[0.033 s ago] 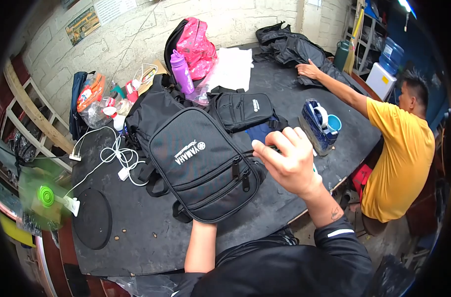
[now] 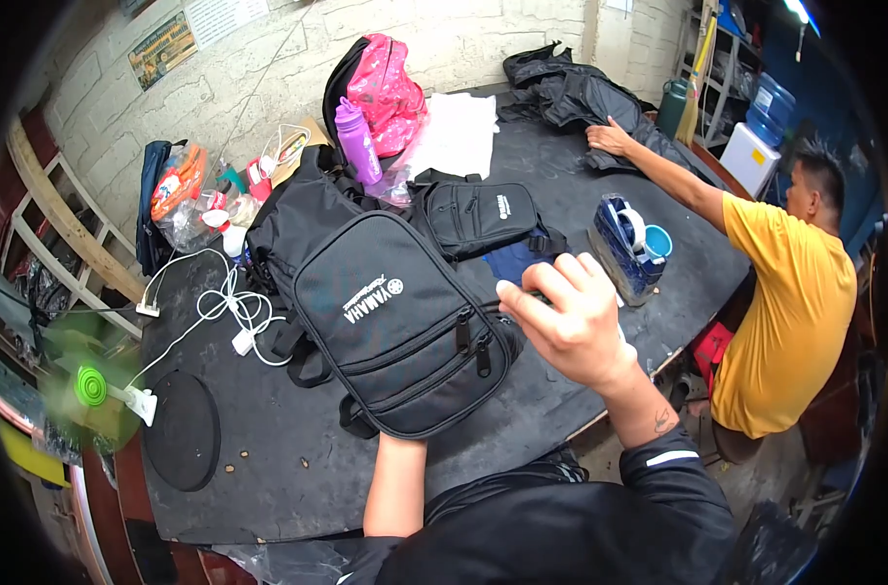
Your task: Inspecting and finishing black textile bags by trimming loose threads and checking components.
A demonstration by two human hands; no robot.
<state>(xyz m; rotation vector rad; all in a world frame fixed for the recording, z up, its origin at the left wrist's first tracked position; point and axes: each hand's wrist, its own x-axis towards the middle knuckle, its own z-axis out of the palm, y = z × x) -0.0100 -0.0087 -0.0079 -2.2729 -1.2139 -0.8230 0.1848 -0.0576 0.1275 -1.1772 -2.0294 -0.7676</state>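
Note:
A black backpack (image 2: 366, 322) with a zipped front pocket and white lettering lies before me on the dark table. My left forearm (image 2: 395, 487) reaches in under its near edge, which hides the left hand and its fingers. Raised beside the backpack's right side, my right hand (image 2: 571, 327) is closed, thumb and fingers drawn together. A small dark thing shows between those fingers; I cannot make out what it is. Just beyond the backpack rests a smaller black bag (image 2: 473, 214) with similar white lettering.
A purple bottle (image 2: 358, 141), a pink bag (image 2: 390, 93) and white sheets (image 2: 454, 136) stand or lie at the back. White cables (image 2: 231, 307) and a green fan (image 2: 91, 386) are leftward. A blue holder (image 2: 624, 244) sits rightward; a person in yellow (image 2: 785, 312) touches black fabric (image 2: 580, 97).

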